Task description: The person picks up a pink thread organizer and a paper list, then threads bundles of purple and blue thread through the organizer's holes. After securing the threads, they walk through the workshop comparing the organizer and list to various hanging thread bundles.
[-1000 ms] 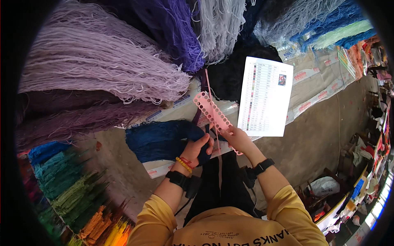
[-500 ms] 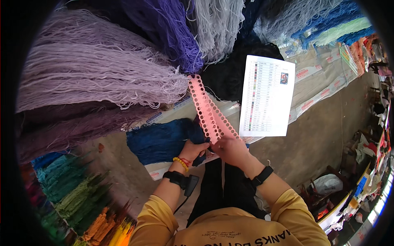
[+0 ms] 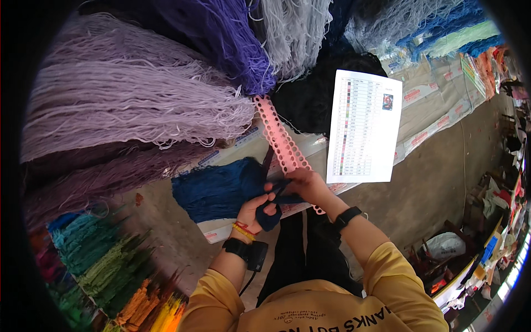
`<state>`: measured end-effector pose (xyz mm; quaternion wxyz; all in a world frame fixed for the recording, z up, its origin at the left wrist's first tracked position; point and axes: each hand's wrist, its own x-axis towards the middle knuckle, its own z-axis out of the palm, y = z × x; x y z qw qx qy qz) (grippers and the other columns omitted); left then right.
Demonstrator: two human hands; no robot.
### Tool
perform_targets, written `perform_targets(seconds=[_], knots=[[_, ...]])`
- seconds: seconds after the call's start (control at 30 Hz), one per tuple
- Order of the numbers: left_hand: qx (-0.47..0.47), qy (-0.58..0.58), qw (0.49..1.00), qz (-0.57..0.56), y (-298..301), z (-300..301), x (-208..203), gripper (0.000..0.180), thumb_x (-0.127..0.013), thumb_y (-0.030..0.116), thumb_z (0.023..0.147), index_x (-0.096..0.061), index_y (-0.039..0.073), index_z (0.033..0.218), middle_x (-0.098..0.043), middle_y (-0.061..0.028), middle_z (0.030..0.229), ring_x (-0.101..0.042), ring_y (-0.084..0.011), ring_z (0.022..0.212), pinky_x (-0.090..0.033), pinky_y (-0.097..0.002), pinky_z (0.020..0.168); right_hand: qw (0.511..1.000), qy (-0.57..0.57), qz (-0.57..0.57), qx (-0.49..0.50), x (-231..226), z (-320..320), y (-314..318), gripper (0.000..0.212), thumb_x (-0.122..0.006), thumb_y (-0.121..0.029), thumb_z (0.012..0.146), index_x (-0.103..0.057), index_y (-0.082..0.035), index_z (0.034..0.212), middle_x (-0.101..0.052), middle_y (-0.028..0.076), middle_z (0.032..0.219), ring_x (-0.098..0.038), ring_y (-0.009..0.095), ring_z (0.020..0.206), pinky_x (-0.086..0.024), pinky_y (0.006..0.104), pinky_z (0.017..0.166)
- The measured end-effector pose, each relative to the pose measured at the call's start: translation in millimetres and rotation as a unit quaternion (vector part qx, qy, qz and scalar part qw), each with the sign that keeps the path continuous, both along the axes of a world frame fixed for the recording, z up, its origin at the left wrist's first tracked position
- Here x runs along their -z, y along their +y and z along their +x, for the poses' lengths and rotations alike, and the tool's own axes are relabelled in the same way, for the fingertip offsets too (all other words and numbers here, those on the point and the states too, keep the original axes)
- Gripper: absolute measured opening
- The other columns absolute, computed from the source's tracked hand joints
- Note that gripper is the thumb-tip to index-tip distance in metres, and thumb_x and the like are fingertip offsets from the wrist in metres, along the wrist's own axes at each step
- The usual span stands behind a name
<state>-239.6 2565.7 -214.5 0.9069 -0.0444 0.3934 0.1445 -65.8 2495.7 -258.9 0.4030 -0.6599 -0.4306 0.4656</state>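
Note:
A hank of dark blue thread (image 3: 213,188) lies on the plastic-covered table, its loose ends spread to the left. My left hand (image 3: 254,212) is closed around its gathered right end, and a loop of blue hangs below the fingers. My right hand (image 3: 307,186) pinches some dark blue strands, which stretch across the small gap between the hands. Running beneath the right hand is a pink strip with rows of punched holes (image 3: 283,145); its lower end shows past the wrist near the table edge.
A printed colour chart sheet (image 3: 364,127) lies to the right. Big bundles of lilac (image 3: 133,88), purple (image 3: 221,39), grey (image 3: 293,33) and black thread (image 3: 301,105) crowd the far side. Green and orange hanks (image 3: 110,276) stand at lower left. The table's front edge (image 3: 354,191) is close.
My right hand has let go of the pink strip and taken strands of the blue hank. The strip, doubled into a V before, now lies as one band. The sheet shifted slightly right.

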Motion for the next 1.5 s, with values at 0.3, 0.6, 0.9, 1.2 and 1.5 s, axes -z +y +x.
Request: perform_targets(seconds=[0.3,0.6,0.9,1.2,1.5], knots=[[0.103,0.194,0.929,0.299,2,-4,-35,0.015,-0.058,0.009,0.077,-0.057,0.001,0.091,-0.060,-0.0087,0.087,-0.046,-0.0095,0.054,-0.036,-0.0212,0.049,0.976,-0.205,0.040,-0.067,-7,0,2,0.021,-0.060,-0.011,0.067,-0.060,-0.013,0.088,-0.057,0.005,0.080,-0.057,0.026,0.070,-0.047,0.0353,0.061],[-0.026,0.316,0.917,0.241,42,-144,-74,0.013,-0.056,0.017,0.080,-0.055,0.005,0.085,-0.048,-0.0008,0.067,-0.044,-0.0088,0.049,-0.035,-0.0204,0.045,0.975,-0.214,0.023,-0.061,6,1,7,0.022,-0.059,-0.012,0.067,-0.059,-0.014,0.089,-0.056,0.004,0.084,-0.057,0.024,0.072,-0.047,0.0344,0.061],[0.240,0.324,0.801,0.442,30,-9,-29,0.021,-0.058,0.022,0.080,-0.061,0.004,0.090,-0.060,0.0003,0.074,-0.046,-0.0062,0.049,-0.037,-0.0201,0.047,0.994,-0.070,0.031,-0.080,-14,8,10,0.019,-0.056,-0.002,0.067,-0.059,-0.005,0.086,-0.057,0.007,0.088,-0.057,0.024,0.073,-0.046,0.0306,0.064],[0.314,0.362,0.785,0.392,14,19,50,0.035,-0.059,0.031,0.077,-0.057,-0.004,0.079,-0.062,-0.0096,0.071,-0.062,-0.0175,0.061,-0.044,-0.0254,0.056,0.998,-0.045,0.038,0.021,13,8,4,0.024,-0.062,0.000,0.064,-0.060,-0.005,0.087,-0.058,0.009,0.078,-0.056,0.019,0.068,-0.044,0.0275,0.062],[0.450,0.422,0.671,0.412,20,22,39,0.042,-0.061,0.035,0.073,-0.057,-0.006,0.078,-0.060,-0.0202,0.072,-0.061,-0.0286,0.065,-0.046,-0.0318,0.063,0.999,-0.046,0.015,-0.002,18,20,0,0.021,-0.061,-0.002,0.061,-0.056,-0.005,0.082,-0.051,0.009,0.085,-0.055,0.029,0.071,-0.045,0.0333,0.061]])
